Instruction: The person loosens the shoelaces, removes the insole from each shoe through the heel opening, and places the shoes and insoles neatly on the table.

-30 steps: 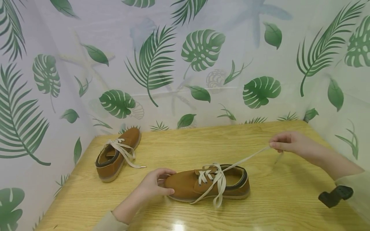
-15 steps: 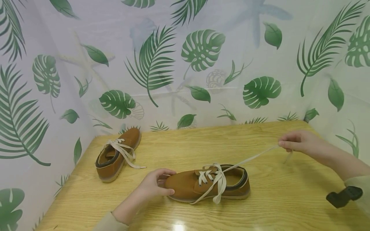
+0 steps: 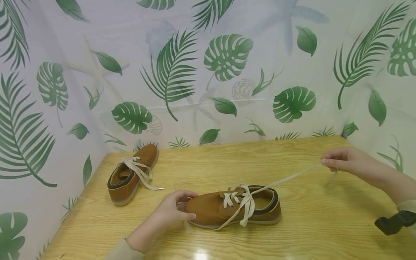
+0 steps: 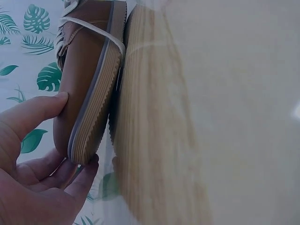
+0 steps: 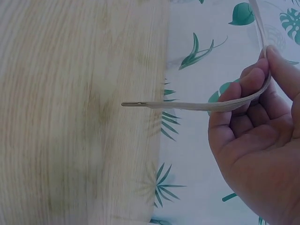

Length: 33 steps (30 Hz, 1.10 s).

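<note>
A brown shoe (image 3: 208, 206) with a cream lace bow (image 3: 247, 202) lies on the table, toe to the left. My left hand (image 3: 172, 207) holds its toe, thumb on the near side and fingers round the tip; the left wrist view shows the thumb on the upper and fingertips at the sole's front. Out to the right and raised above the table, my right hand (image 3: 346, 160) pinches one shoelace (image 3: 292, 176) between thumb and forefinger. That lace runs taut from the knot. In the right wrist view its metal-tipped end (image 5: 133, 104) hangs free past the fingers.
A second brown shoe (image 3: 121, 195), its laces tied in a bow, stands at the table's left back, toe pointing away. The wooden table (image 3: 308, 231) meets a leaf-printed cloth (image 3: 208, 119) at the back and sides. A black strap (image 3: 390, 224) sits at the right sleeve.
My right hand has moved to the right, drawing the lace farther out. The near loop of the bow has become shorter. My left hand and both shoes have stayed in place.
</note>
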Available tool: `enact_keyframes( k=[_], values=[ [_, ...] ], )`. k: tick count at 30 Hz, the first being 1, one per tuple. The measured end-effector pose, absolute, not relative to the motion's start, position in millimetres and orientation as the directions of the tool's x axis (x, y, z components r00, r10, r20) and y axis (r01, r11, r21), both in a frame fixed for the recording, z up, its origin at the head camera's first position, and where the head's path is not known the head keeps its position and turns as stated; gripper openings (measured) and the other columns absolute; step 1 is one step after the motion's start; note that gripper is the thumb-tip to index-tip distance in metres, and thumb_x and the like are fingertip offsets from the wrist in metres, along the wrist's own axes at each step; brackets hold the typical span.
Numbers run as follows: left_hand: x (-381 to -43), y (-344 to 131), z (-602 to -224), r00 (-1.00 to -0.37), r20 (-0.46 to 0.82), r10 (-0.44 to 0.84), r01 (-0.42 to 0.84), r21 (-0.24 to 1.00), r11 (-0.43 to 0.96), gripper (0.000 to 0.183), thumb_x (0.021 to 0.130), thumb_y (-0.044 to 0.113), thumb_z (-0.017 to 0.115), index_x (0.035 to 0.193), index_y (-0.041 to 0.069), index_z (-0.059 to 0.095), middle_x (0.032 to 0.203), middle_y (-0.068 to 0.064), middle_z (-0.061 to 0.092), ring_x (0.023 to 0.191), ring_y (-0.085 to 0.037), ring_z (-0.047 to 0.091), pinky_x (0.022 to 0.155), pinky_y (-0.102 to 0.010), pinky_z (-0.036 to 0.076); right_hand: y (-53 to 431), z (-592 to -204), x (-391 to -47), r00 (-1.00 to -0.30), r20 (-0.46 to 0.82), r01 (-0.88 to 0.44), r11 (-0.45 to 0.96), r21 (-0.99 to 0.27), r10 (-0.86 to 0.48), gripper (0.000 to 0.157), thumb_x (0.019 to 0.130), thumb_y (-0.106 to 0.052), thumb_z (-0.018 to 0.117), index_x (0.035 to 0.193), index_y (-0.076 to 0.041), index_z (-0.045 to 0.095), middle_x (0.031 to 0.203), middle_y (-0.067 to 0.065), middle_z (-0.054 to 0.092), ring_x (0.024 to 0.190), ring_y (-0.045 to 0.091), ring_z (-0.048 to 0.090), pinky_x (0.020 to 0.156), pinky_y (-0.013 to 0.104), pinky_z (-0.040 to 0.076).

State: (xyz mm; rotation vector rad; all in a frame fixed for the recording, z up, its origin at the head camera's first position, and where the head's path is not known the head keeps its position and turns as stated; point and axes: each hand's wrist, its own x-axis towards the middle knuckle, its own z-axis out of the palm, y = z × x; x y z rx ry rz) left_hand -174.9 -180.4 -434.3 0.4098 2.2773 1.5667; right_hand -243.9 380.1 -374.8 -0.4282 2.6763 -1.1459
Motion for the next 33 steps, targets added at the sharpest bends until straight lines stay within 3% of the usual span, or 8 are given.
enact_keyframes(
  k=[7,19,23,28,33],
  values=[
    [-175.1,-179.7,-434.4,-0.899,-0.127,0.420,0.022,0.943,0.332,0.061,0.086,-0.004,0.083,0.141,-0.004,0.058,0.144,-0.028,0.059,0.132,-0.048,0.062,0.109,-0.047,0.061,391.5,-373.8,-243.2,-0.957,-0.054,-0.171,0.701,-0.692,-0.286,0.029,0.113,-0.023,0.054,0.119,0.002,0.067,0.090,-0.001,0.059,0.087,0.014,0.053,0.075,0.019,0.047],
    [-173.8,-178.0,-432.6,-0.908,-0.132,0.399,0.013,0.940,0.341,0.060,0.085,-0.005,0.083,0.140,-0.004,0.059,0.144,-0.027,0.061,0.131,-0.046,0.063,0.108,-0.047,0.061,411.9,-372.3,-240.2,-0.975,-0.033,-0.143,0.739,-0.658,-0.218,0.038,0.113,-0.023,0.054,0.131,0.009,0.063,0.092,-0.007,0.060,0.083,0.011,0.055,0.072,0.017,0.047],
    [-173.5,-178.0,-431.6,-0.904,-0.143,0.402,-0.001,0.943,0.333,0.060,0.086,-0.005,0.082,0.141,-0.003,0.059,0.144,-0.027,0.060,0.132,-0.046,0.063,0.107,-0.046,0.062,416.0,-370.6,-241.9,-0.980,-0.057,-0.106,0.741,-0.663,-0.191,0.036,0.114,-0.027,0.052,0.128,0.004,0.065,0.089,-0.006,0.059,0.083,0.013,0.054,0.072,0.018,0.048],
    [-173.4,-177.9,-431.3,-0.903,-0.144,0.406,-0.001,0.943,0.333,0.060,0.087,-0.005,0.082,0.142,-0.003,0.058,0.145,-0.027,0.059,0.133,-0.047,0.061,0.109,-0.048,0.061,422.1,-370.2,-244.2,-0.983,-0.066,-0.086,0.745,-0.661,-0.172,0.043,0.114,-0.030,0.051,0.132,0.008,0.061,0.089,-0.004,0.060,0.084,0.011,0.055,0.072,0.012,0.049],
    [-172.9,-178.3,-432.4,-0.903,-0.148,0.403,-0.001,0.940,0.342,0.061,0.086,-0.005,0.083,0.142,-0.001,0.058,0.146,-0.026,0.059,0.134,-0.048,0.060,0.110,-0.050,0.060,427.5,-368.3,-244.0,-0.984,-0.098,-0.045,0.747,-0.664,-0.147,0.047,0.114,-0.033,0.051,0.135,0.007,0.060,0.093,-0.009,0.064,0.085,0.006,0.059,0.073,0.011,0.051]
  ],
)
